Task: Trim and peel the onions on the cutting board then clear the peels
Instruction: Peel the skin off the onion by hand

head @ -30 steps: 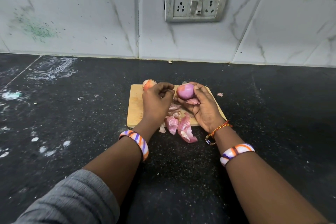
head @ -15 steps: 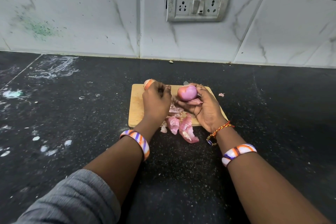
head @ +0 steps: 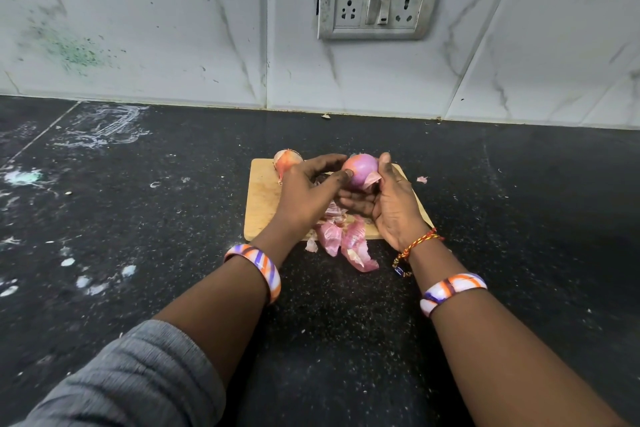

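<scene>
I hold the onion (head: pixel 360 173) up just over the far side of the board (head: pixel 263 204). My right hand (head: pixel 391 204) cups it, with the fingers curled under it and the thumb up along its right side. My left hand (head: pixel 308 194) reaches in from the left, and its fingers (head: pixel 341 177) pinch at the skin on the onion's left side.

I think I am partway through peeling this one. A loose flap of skin (head: pixel 372 180) hangs at the bottom right. To do it well, I should grab a skin edge tight, pull it down and away, and turn the onion a bit in my right hand after each pull. I should keep it over the board so the bits drop there.

A second onion (head: pixel 285 163) sits at the board's far left corner, skin on. It looks like the next job. A pile of peels (head: pixel 346 239) lies at the board's near edge and spills onto the dark desk (head: pixel 138 253). One small scrap (head: pixel 421 179) lies on the desk just right of the board. Nothing blocks my hands.
</scene>
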### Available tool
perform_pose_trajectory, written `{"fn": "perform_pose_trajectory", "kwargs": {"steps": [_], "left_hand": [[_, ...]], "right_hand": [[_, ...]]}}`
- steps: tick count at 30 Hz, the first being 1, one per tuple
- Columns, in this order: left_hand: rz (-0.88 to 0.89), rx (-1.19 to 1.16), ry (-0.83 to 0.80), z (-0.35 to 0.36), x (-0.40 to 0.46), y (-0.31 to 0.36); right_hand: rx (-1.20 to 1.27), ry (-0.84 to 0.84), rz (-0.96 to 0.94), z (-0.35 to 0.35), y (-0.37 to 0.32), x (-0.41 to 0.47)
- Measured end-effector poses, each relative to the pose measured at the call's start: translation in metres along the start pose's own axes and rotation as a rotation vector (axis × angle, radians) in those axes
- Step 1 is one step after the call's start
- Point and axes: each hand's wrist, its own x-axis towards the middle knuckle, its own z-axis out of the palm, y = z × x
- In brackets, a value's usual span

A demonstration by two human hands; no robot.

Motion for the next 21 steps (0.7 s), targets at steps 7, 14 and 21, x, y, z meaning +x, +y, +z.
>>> {"fn": "perform_pose_trajectory", "kwargs": {"steps": [7,14,21], "left_hand": [[0.046,0.023,-0.011,-0.0008,-0.0014,0.0001],[0.059,0.089,0.067,0.0000,-0.0016,-0.0004],[0.039,0.070,0.088,-0.0008,-0.0010,-0.0011]], "right_hand": [[-0.047,0.004,0.004,-0.0006,0.0034,0.0025],[-0.117,-0.048,-0.009,-0.0028,0.0040,0.0043],[-0.157,-0.047,-0.001,-0.0008,0.0027,0.0030]]}}
